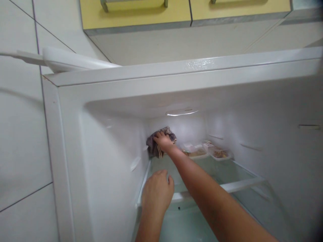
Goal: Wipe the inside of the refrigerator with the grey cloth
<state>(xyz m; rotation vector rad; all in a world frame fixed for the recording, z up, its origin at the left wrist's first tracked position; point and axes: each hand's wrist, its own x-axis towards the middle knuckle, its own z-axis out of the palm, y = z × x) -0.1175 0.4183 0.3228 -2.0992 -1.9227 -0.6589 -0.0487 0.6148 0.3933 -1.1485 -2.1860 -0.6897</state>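
Observation:
My right hand (163, 141) reaches deep into the fridge, with its fingers spread over a bunched, dark patterned cloth (153, 146). It presses the cloth into the back left corner, above the glass shelf (174, 164). Part of the cloth is covered by the hand. Nearer to me, my left hand (158, 188) is over the shelf's white front edge (233, 186), close to the left wall. Its thumb stands apart from the bent fingers, whose tips are partly hidden, and nothing shows in it. I cannot tell whether it touches the edge.
Clear plastic food packs (220, 154) lie at the back right of the shelf. Beneath it is a lower greenish surface (186, 225). The fridge's left wall (113, 168) and ceiling close in around my arms. Yellow cupboards (141, 15) hang above, beyond the fridge top.

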